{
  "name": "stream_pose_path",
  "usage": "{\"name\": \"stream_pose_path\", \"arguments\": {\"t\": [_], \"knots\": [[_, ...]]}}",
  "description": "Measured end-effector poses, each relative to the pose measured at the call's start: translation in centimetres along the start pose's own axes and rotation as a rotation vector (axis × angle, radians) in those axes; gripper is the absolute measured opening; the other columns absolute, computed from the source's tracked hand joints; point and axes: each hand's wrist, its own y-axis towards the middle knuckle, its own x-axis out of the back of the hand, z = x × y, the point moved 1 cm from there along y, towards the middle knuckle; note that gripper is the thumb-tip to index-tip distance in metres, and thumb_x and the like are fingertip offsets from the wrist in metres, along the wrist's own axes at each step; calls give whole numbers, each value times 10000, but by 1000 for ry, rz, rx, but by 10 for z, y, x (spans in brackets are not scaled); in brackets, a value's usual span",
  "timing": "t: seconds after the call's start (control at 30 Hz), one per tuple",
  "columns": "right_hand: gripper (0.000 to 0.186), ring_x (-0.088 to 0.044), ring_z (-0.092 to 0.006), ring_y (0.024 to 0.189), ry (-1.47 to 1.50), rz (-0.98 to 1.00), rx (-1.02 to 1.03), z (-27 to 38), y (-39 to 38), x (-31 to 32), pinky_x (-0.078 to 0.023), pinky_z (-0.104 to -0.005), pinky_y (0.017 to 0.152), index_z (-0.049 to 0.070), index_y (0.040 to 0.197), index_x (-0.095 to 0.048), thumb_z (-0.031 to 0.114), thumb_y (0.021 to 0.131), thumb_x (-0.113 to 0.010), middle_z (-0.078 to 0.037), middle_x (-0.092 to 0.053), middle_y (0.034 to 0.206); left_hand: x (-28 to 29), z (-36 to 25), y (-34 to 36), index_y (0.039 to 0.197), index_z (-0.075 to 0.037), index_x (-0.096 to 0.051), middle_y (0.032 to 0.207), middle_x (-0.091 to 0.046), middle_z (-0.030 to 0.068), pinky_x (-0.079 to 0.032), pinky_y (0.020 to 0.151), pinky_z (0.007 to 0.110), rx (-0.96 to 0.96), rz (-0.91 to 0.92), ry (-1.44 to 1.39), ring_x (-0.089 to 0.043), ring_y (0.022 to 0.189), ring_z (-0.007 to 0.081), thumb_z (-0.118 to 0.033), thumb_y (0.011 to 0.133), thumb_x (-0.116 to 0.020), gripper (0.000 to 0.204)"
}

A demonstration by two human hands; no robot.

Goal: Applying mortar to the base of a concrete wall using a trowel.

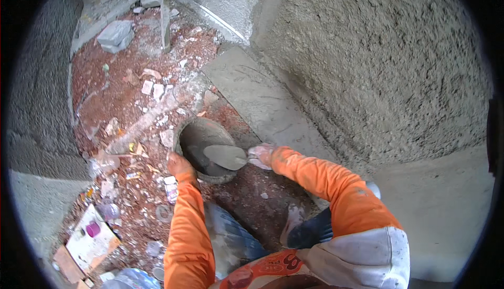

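Observation:
A round mortar tub (179,141) with a grey-caked rim sits in front of me, some wet grey mortar (195,155) inside it. My left hand (180,166) is closed on the tub's near left rim, its fingertips partly hidden. On the other side, my right hand (261,156) grips a trowel (224,156) by its handle. The leaf-shaped blade is coated in grey and lies over the tub's opening, pointing left. Whether the blade touches the mortar, I cannot tell.
A smoothed mortar strip (257,97) runs along the foot of a rough plastered wall (378,63) at right. Rubble and litter cover the red soil (121,110) at left, with a pale block (115,35) and a board (92,239). A post (166,16) stands at the back.

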Motion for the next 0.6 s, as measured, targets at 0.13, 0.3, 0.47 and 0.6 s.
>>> {"name": "stream_pose_path", "arguments": {"t": [0.13, 0.3, 0.47, 0.6], "knots": [[408, -576, -366, 885, 235, -513, -178, -88, 52, 22, -460, -457, 748, 77, 973, -596, 423, 799, -466, -191, -606, 939, 5, 10, 0, 635, 89, -449, 548, -414, 170, -325, 540, 425, 45, -77, -88, -336, 550, 232, -344, 826, -351, 483], [476, -571, -334, 943, 142, -380, -377, -158, 111, 129, -463, -429, 776, 66, 960, -634, 475, 783, -465, -182, -608, 974, 2, 7, -6, 637, 80, -441, 547, -386, 128, -319, 532, 420, 75, -165, -106, -319, 548, 226, -366, 826, -360, 491], [460, -557, -305, 1001, -35, -233, -409, -208, 110, 173, -438, -424, 836, 83, 1008, -628, 454, 780, -483, -169, -597, 1033, 7, 7, -16, 655, 103, -473, 546, -431, 170, -322, 527, 433, 39, -255, -108, -330, 537, 245, -423, 844, -351, 572], [428, -564, -285, 994, -230, -182, -439, -239, 99, 215, -436, -427, 823, 94, 997, -635, 438, 785, -493, -156, -606, 1020, 19, 11, -19, 707, 130, -520, 621, -516, 274, -373, 595, 468, 21, -356, 3, -422, 566, 341, -440, 852, -322, 620]]}}
